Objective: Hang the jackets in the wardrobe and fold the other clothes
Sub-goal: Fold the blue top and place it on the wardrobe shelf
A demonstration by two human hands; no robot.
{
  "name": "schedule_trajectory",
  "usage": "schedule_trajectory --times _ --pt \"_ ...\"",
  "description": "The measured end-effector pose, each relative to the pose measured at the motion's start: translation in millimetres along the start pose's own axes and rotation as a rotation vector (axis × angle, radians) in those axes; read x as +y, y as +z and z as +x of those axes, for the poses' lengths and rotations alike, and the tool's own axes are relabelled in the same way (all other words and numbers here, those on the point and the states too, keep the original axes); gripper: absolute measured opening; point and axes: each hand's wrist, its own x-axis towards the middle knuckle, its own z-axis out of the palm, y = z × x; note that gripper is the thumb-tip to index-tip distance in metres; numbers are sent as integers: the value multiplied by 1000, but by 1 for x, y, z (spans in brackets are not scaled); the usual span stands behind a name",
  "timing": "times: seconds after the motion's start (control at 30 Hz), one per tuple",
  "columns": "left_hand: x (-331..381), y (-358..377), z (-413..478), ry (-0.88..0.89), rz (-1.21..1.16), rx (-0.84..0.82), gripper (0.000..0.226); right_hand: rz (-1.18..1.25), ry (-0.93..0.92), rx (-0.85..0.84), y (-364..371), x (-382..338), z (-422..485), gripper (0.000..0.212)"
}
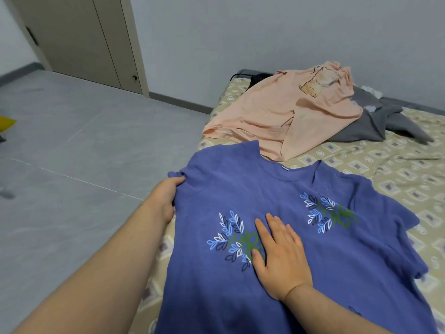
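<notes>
Floor (72, 141): grey tile, fills frame from 7 to 10 o'clock.
Bed (397, 165): beige patterned sheet, runs 1 to 6 o'clock, far end against the wall.
Blue tee (301, 237): the task item. Lies front-up on the near end of the bed, centre to 6 o'clock, neck pointing to 12. Two leaf prints on the chest. Left sleeve at the bed edge, right sleeve rumpled at 3 o'clock.
Pink tee (277, 112): loose heap w/ cartoon print, 1 o'clock of the blue tee, hem just beside its collar. Not folded.
Door (84, 39): beige, closed, 11 o'clock.
Grey garment (366, 124): crumpled, partly under the pink tee, on its 3 o'clock side.
R hand (279, 256): flat on the blue tee's chest, fingers straight and slightly spread, palm down over the lower leaf print. Presses, no grasp.
L hand (166, 198): at 9 o'clock of the tee, fingers curled round the left sleeve/shoulder edge, clamped on fabric.
Black item (258, 78): behind the pink tee, 12 o'clock; can't tell what.
Yellow object (6, 122): on the floor, 9 o'clock frame edge, cut off.
</notes>
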Motion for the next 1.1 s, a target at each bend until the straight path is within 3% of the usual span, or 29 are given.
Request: schedule_trajectory --times 0.13,0.2,0.27,0.33,0.37,0.4,0.47,0.53,0.63,0.73,0.8,0.87,0.97,1.03,1.1 --pt "6 4 7 173 -309 29 16 0 5 -4 0 0 0 65" --pt "8 14 5 353 -252 54 23 2 6 -4 0 0 0 65" --pt "6 30 -1 614 95 91 19 3 6 -2 0 -1 0 64" --pt "0 49 -7 921 795 109 25 4 8 -3 -1 -1 0 64" --pt "-6 58 -11 978 1184 82 34 3 9 -7 -2 -1 0 64" --pt "-14 65 -12 912 1498 45 46 3 11 -10 -3 -2 0 64" --pt "-29 71 -16 687 1779 2 69 6 15 -12 -4 -2 0 64" --pt "-41 72 -19 613 1808 13 83 9 16 -16 -5 -3 0 65" --pt "-41 76 -22 676 1795 47 93 5 15 -18 -5 -3 0 65" --pt "-37 79 -22 811 1732 -104 71 14 14 -16 -7 -3 0 66" --pt "-35 80 -19 776 1704 -161 57 18 15 -18 -7 -3 0 66" --pt "-24 84 -9 733 1613 -120 47 32 14 -19 -7 -3 0 66" --pt "6 91 7 822 1298 5 29 49 14 -21 -6 -2 -1 66" --pt "25 88 19 790 1258 -68 47 59 14 -18 -6 -1 -1 65" --pt "34 83 30 692 1385 -96 54 64 11 -11 -5 -1 -1 65"
